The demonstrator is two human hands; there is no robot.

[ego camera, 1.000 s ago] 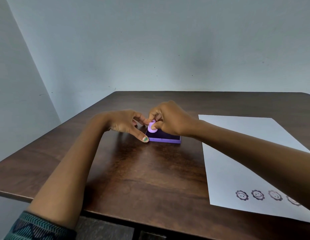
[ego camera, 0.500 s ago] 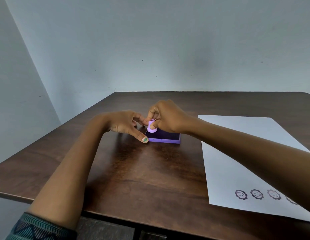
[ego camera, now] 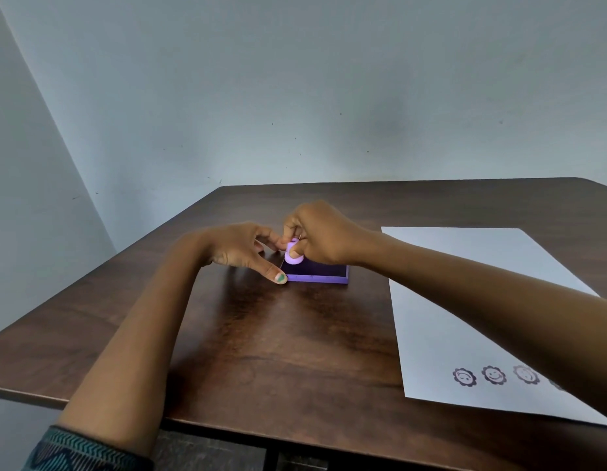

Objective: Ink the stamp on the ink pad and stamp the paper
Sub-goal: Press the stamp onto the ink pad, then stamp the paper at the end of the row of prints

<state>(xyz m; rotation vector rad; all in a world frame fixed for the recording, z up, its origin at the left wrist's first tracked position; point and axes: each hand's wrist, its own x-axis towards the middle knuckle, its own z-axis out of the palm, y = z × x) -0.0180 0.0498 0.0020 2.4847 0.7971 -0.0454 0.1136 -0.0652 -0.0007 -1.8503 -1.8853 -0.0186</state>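
A small lilac stamp point(ego camera: 292, 254) stands upright on the left end of the purple ink pad point(ego camera: 317, 272), its base touching the dark inked surface. My right hand point(ego camera: 324, 234) grips the stamp from above with fingertips and thumb. My left hand point(ego camera: 242, 248) rests at the pad's left edge, thumb against its front left corner and fingers at its back left side. A white sheet of paper point(ego camera: 471, 300) lies to the right, with several flower-face stamp prints point(ego camera: 494, 374) along its near edge.
All of this sits on a dark brown wooden table point(ego camera: 261, 334) in a corner of pale grey walls. My right forearm crosses over the paper's near right part and hides some of the prints.
The stamp has come down and now sits lower on the pad's left end. Both hands stay nearly where they were.
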